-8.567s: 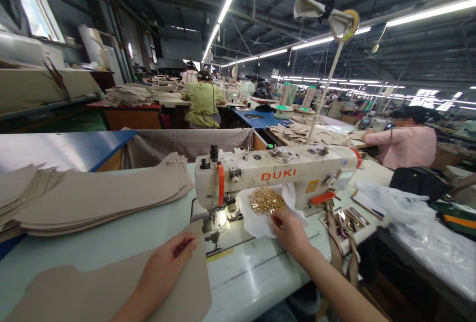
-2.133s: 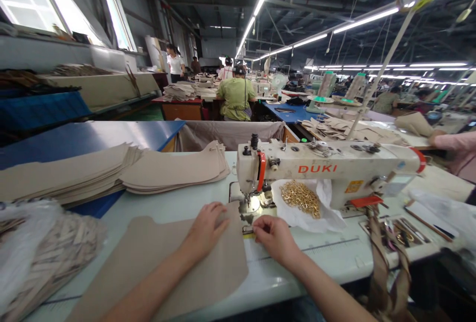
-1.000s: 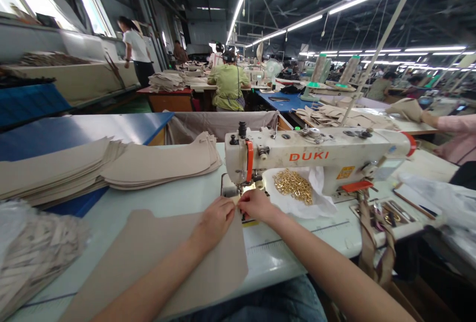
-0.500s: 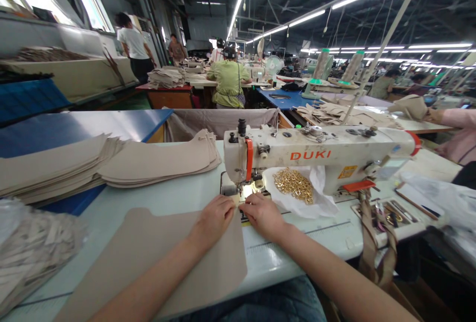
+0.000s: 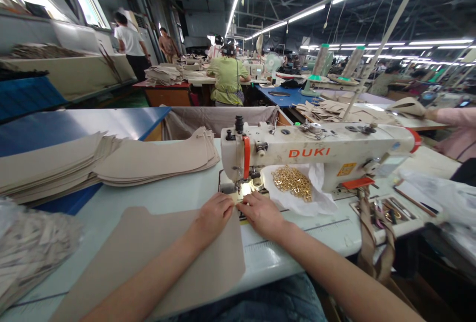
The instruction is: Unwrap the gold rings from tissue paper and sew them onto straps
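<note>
My left hand (image 5: 214,213) lies over the top right part of a flat beige fabric panel (image 5: 156,230), its fingers bent and pressed together. Close beside it, my right hand (image 5: 261,214) is closed too, thumb and fingertips pinched. The fingertips of both hands nearly meet just in front of the needle area of a white sewing machine (image 5: 275,148). Something small and pale shows between them, too small to name. A lamp lights the spot under the machine's head. The panel spreads from my hands toward the table's front left edge.
Gold metal hardware (image 5: 292,182) lies on white paper behind my right hand. Stacked beige panels (image 5: 156,161) stand at the left, near a plastic bag of pieces (image 5: 37,252). Straps (image 5: 367,242) hang by a tool tray (image 5: 394,210) at the right. A co-worker's sleeve (image 5: 455,124) shows far right.
My right fingertips have shifted slightly left, closer to my left ones. The view has tilted a little; the panel stays in about the same place.
</note>
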### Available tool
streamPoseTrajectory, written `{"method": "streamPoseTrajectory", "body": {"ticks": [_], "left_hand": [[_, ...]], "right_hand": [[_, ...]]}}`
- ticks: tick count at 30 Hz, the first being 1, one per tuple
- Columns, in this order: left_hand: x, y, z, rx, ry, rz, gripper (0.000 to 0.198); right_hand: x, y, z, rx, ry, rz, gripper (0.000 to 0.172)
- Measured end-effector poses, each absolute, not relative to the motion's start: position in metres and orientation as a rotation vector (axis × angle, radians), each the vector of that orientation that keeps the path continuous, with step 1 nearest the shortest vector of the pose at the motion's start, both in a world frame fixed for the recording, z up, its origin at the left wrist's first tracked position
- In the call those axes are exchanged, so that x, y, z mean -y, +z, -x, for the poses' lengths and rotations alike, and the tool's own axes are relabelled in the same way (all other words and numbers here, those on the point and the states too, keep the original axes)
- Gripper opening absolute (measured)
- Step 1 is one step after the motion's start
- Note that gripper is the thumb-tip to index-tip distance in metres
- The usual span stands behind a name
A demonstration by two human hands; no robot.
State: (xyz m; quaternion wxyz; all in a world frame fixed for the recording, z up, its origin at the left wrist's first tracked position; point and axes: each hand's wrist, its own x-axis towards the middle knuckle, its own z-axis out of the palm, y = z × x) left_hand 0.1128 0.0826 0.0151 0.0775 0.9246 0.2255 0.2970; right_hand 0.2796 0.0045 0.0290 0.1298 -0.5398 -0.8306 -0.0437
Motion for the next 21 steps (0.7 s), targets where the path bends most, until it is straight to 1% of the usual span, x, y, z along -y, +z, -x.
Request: {"method": "streamPoseTrajectory", "body": {"ticks": [4,8,14,17,21], "left_hand": [[-0.082,0.017,-0.113,-0.677,0.869,-2.777,0.02],[-0.081,0.018,-0.112,-0.674,0.885,-2.766,0.019],[-0.08,0.019,-0.112,-0.667,0.911,-2.792,0.02],[-0.08,0.019,-0.112,-0.669,0.915,-2.818,0.02],[-0.08,0.019,-0.111,-0.636,0.942,-2.83,0.021]], "right_hand": [[0.002,0.034,-0.284,2.457,-0.133,1.559,0.021],[0.019,0.041,-0.292,2.558,-0.116,1.489,0.015],[0.027,0.044,-0.288,2.66,-0.249,1.356,0.016],[0.017,0.038,-0.279,2.599,-0.29,1.343,0.01],[0.008,0.027,-0.272,2.379,-0.252,1.429,0.009]]}}
